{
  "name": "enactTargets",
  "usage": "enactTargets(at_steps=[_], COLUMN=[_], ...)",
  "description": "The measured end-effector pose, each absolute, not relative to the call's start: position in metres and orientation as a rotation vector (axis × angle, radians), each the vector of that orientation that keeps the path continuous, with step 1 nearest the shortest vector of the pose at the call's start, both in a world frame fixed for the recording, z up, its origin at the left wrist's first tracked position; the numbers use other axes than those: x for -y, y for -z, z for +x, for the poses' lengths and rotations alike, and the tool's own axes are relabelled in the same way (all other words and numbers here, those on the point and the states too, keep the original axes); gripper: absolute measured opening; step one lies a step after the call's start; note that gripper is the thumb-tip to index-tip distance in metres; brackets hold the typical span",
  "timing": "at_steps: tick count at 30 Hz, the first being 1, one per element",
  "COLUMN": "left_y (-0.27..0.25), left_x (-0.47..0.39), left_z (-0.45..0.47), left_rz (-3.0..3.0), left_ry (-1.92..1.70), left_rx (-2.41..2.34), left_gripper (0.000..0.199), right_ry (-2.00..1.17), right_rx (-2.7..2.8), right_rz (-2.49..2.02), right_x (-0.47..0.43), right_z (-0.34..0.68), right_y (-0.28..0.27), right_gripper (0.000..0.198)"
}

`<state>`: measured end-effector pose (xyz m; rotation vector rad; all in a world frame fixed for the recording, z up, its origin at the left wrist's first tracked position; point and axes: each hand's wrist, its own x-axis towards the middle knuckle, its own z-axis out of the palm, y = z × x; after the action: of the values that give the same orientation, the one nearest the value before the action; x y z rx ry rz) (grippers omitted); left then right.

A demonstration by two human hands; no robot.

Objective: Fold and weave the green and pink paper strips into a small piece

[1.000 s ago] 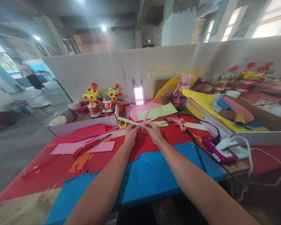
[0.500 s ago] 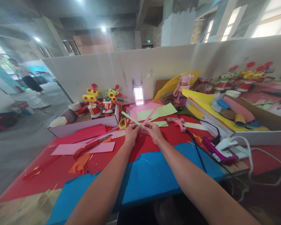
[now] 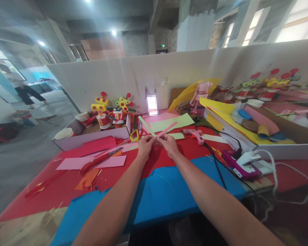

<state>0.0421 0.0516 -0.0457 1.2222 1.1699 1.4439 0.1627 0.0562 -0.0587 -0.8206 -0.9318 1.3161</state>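
Over the red table covering, my left hand (image 3: 145,146) and my right hand (image 3: 168,143) meet with fingertips pinched close together. Between them they hold two narrow paper strips that join at the fingertips in a V. The green paper strip (image 3: 145,125) slants up and left from my left fingers. From my right fingers the pink paper strip (image 3: 168,129) slants up and right. Their joined ends are partly hidden by my fingers. Just beyond lies a light green paper sheet (image 3: 183,120). A yellow-handled pair of scissors (image 3: 135,136) rests left of my left hand.
A pink glue gun (image 3: 197,135) with a black cord lies at right, near a purple power strip (image 3: 238,167). Red-handled scissors (image 3: 100,160) lie on pink paper at left. Paper-cup robots (image 3: 102,116) stand in a box. A material-filled box (image 3: 272,147) is at right.
The green strip has swung more upright and the pink strip has tilted further right. Both hands stay nearly in place. At far left, a walking person has moved left.
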Motion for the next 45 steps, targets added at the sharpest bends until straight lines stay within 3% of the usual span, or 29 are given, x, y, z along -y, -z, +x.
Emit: enactTargets(at_steps=[22,30,45], left_y=[0.0469,0.0436,0.0442], left_x=[-0.0516,-0.0503,-0.0497], left_z=[0.0383,0.0379,0.0380], left_rz=[1.059,1.021,1.017], left_ry=[-1.431,-1.366,-1.379], left_rx=[-1.007,-0.925,-1.041], left_gripper=[0.035,0.036,0.029], right_ry=[-1.327,-1.530,-1.466], right_rx=[0.968,0.862,0.894], right_rz=[-0.822,-0.679,-0.725], right_x=[-0.0558,-0.0569,-0.0521], right_z=[0.1593,0.1640,0.1612], right_y=[0.0580,0.0584,0.0546], right_gripper=[0.024,0.036,0.041])
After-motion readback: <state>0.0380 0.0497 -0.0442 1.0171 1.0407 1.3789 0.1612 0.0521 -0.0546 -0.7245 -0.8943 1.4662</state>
